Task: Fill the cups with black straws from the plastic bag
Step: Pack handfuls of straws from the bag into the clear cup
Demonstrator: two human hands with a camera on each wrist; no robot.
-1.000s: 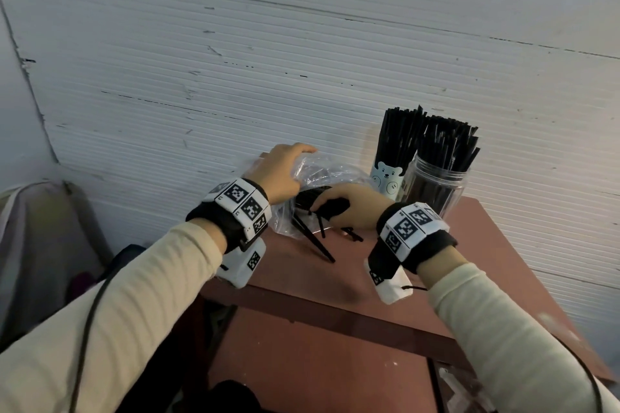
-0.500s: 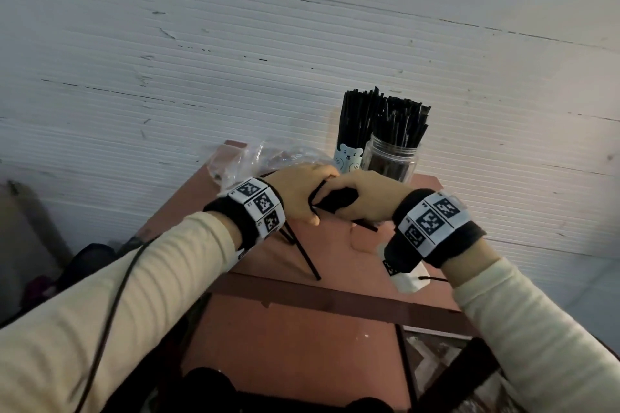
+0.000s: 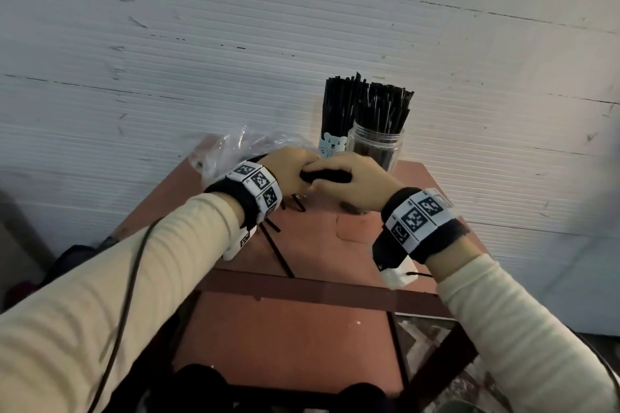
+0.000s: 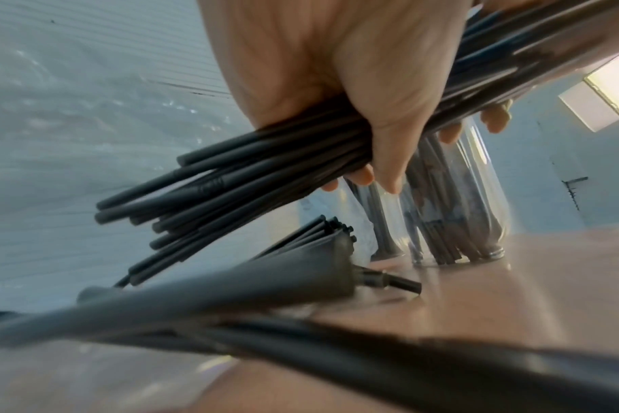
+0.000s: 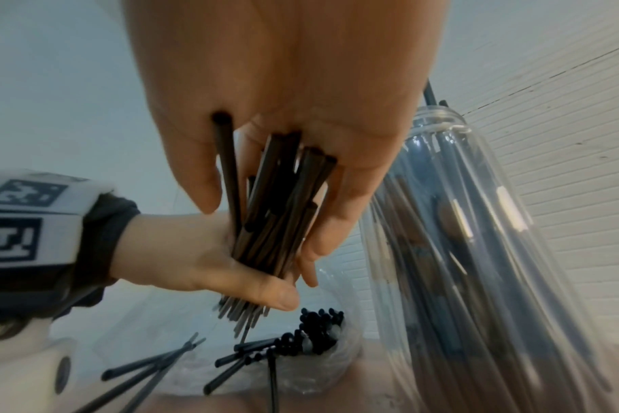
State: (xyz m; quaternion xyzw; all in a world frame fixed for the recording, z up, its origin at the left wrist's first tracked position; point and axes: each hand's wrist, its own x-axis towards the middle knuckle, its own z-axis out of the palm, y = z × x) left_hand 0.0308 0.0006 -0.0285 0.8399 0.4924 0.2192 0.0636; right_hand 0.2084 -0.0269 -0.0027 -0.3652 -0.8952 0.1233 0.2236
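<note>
Both hands hold one bundle of black straws (image 3: pixel 325 175) just above the table, in front of the cups. My left hand (image 3: pixel 289 171) grips the bundle's left part, thumb wrapped over it (image 4: pixel 382 139). My right hand (image 3: pixel 357 178) curls round the right part, and the straw ends (image 5: pixel 276 209) stick out past its fingers. A bear-print cup (image 3: pixel 332 145) and a clear jar (image 3: pixel 375 148) stand at the back, both packed with upright black straws (image 3: pixel 365 107). The crumpled clear plastic bag (image 3: pixel 235 151) lies to the left, with more straws (image 5: pixel 311 332) in it.
A few loose straws (image 3: pixel 278 251) lie on the reddish table (image 3: pixel 352 245) under my left wrist. The white ribbed wall (image 3: pixel 302 43) stands right behind the cups. The table's front edge (image 3: pixel 302 287) runs below my wrists, with a lower shelf beneath.
My left hand has come off the bag and joined the right hand on the straw bundle. Both hands have moved slightly toward the cups.
</note>
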